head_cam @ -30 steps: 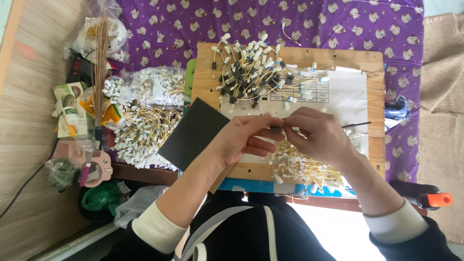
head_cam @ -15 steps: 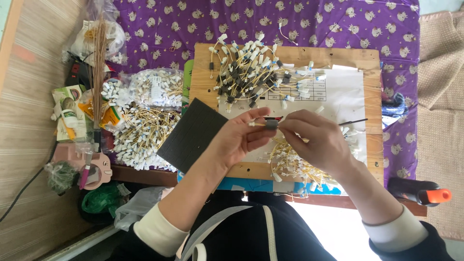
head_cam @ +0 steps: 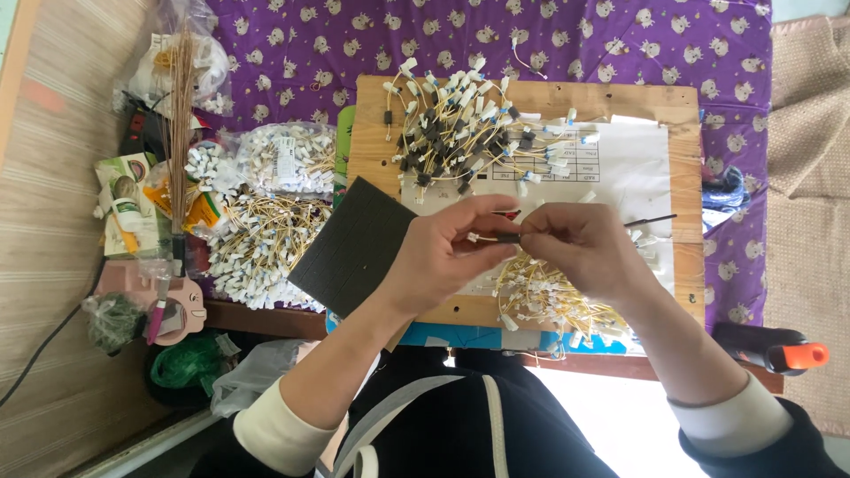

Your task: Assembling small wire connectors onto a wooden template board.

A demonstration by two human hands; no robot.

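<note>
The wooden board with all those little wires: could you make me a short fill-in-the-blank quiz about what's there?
1. The left hand and right hand meet over a ____ board.
2. The cloth under the board is ____ with small white figures.
3. The dark square sheet lies at the board's ____ edge.

Missing words: wooden; purple; left

We now hold both hands a little lower over the desk (head_cam: 682, 177), our fingers (head_cam: 496, 232) closing together on the small dark sleeve (head_cam: 508, 237) and its wire.
</note>
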